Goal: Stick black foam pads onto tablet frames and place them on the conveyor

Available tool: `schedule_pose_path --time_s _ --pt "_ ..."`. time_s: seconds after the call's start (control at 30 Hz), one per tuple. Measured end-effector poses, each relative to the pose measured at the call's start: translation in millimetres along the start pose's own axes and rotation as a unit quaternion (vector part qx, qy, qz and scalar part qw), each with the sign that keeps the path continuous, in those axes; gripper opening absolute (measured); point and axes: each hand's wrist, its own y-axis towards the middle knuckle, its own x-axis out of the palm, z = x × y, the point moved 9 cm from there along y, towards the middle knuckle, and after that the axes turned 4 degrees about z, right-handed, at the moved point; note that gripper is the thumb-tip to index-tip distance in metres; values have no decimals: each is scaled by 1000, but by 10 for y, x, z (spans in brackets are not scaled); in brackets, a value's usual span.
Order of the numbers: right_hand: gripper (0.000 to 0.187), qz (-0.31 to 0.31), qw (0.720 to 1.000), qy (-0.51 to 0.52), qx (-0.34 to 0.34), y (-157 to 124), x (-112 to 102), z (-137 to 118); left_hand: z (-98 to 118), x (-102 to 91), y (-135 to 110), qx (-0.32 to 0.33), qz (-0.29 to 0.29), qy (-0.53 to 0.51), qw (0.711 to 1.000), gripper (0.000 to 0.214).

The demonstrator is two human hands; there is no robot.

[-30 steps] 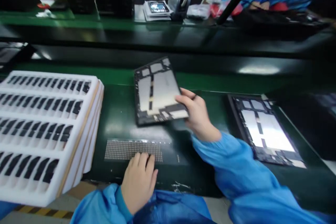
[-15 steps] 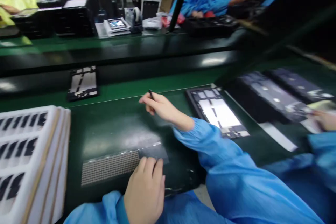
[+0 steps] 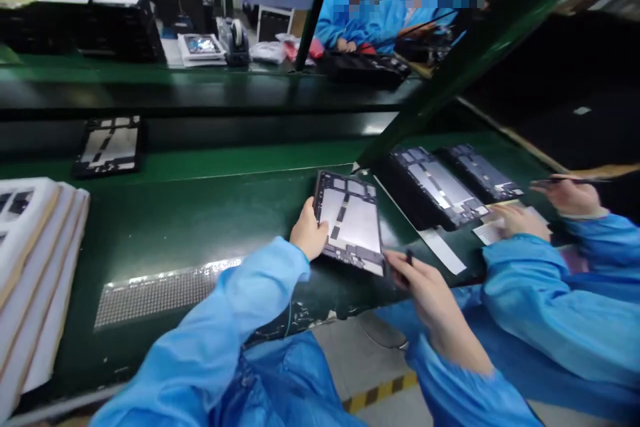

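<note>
At the 9 o'clock edge of a flat, black-framed, silver-panelled rectangular unit (image 3: pixel 359 217), left hand (image 3: pixel 310 235) grips; right hand (image 3: pixel 425 287) meets its 5 o'clock corner, finger hold unclear. Unit is over glossy green bench (image 3: pixel 210 213), 1 o'clock; left hand just quit clear grey-dotted plastic sheet (image 3: pixel 150 300), 10 o'clock, so both hands now attend it.

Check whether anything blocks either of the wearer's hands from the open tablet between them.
Nothing visible stands in the way. The left hand holds the left edge of the open tablet, and the right hand has its fingers at the near right corner, though whether they grip it is unclear.
</note>
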Motion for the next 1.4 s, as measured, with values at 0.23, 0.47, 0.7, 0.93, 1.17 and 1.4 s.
schedule_pose_path --time_s 0.23,0.47,0.7,0.93,1.17,1.4 --pt "48 -13 991 129 -27 -761 -264 -32 -443 -1137 -1596 63 -82 -83 991 58" --pt "24 -172 962 190 -93 -996 1109 -1203 -701 -1672 -1905 59 -75 57 994 51" --pt "12 -389 893 84 -210 -1149 2698 -1596 -1214 -2091 -1274 74 -151 113 979 28" --pt "13 -462 850 -18 -253 -1172 3022 -1447 -1571 -1882 -1260 72 -196 139 968 21" --pt "11 -450 846 -22 -283 -1212 2997 -1503 -1530 -1930 -1244 60 -194 143 969 13" --pt "8 -443 859 -28 -253 -1207 2922 -1589 -1497 -1924 -1247 87 -197 208 954 47"
